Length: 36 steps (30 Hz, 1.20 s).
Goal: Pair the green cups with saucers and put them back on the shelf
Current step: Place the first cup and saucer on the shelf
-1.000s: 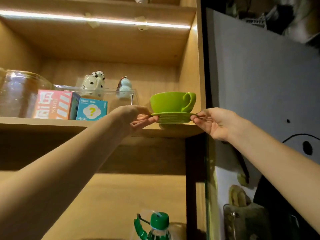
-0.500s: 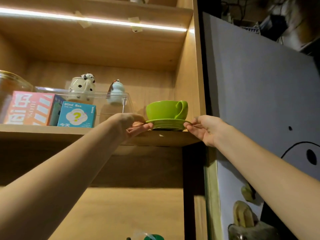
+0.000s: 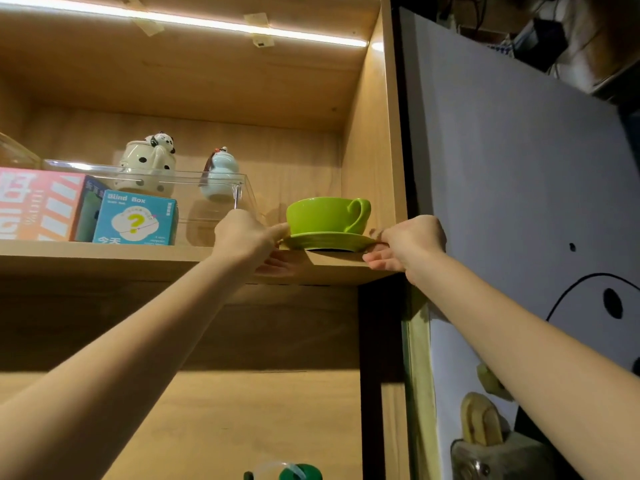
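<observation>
Two hands flank the green saucer (image 3: 329, 241), which carries the green cup (image 3: 327, 215), at the right end of the shelf (image 3: 104, 252). I read the left hand (image 3: 251, 239) pinching the left rim, the right hand (image 3: 407, 245) the right rim, equally near. Rim axis runs left-right; handle points right. Against a second ago, the saucer is lower, its foot apparently touching the board. Next, I judge: let go.

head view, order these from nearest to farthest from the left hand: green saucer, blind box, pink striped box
1. Green saucer: held at its rim by the left hand, just to the right.
2. Blind box: left of the hand, on the shelf.
3. Pink striped box: farthest left, at the frame edge.
</observation>
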Available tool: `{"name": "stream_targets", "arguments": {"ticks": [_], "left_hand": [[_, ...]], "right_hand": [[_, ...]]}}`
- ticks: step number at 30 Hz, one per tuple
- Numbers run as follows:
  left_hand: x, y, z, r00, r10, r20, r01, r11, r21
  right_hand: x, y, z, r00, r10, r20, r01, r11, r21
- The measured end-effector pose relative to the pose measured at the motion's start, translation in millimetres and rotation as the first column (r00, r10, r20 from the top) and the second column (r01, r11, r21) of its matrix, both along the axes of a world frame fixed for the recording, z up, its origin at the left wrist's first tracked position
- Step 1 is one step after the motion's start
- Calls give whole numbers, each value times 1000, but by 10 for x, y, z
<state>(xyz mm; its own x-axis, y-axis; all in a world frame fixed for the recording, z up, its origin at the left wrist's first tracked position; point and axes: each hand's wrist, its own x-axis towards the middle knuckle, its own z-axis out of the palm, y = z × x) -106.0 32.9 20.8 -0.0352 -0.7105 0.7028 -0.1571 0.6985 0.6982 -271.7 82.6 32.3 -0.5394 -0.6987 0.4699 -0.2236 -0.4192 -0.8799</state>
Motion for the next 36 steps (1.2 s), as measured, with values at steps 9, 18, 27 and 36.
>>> {"name": "stream_targets", "arguments": {"ticks": [9, 18, 27, 36], "left_hand": [[23, -203, -608, 655, 721, 228, -290, 518, -805], [-112, -322, -670, 659, 707, 257, -255, 532, -807], [-118, -305, -624, 547, 801, 245, -287, 454, -843], [-65, -162, -563, 465, 761, 452, -228, 597, -770]], "right_hand": [[-129, 81, -706, 581, -286, -762, 45, 946, -321], [-183, -21, -679, 300, -412, -861, 290, 899, -329], [-247, -180, -613, 149, -499, -854, 391, 823, -413], [-128, -53, -662, -6, -436, -900, 502, 777, -380]]}}
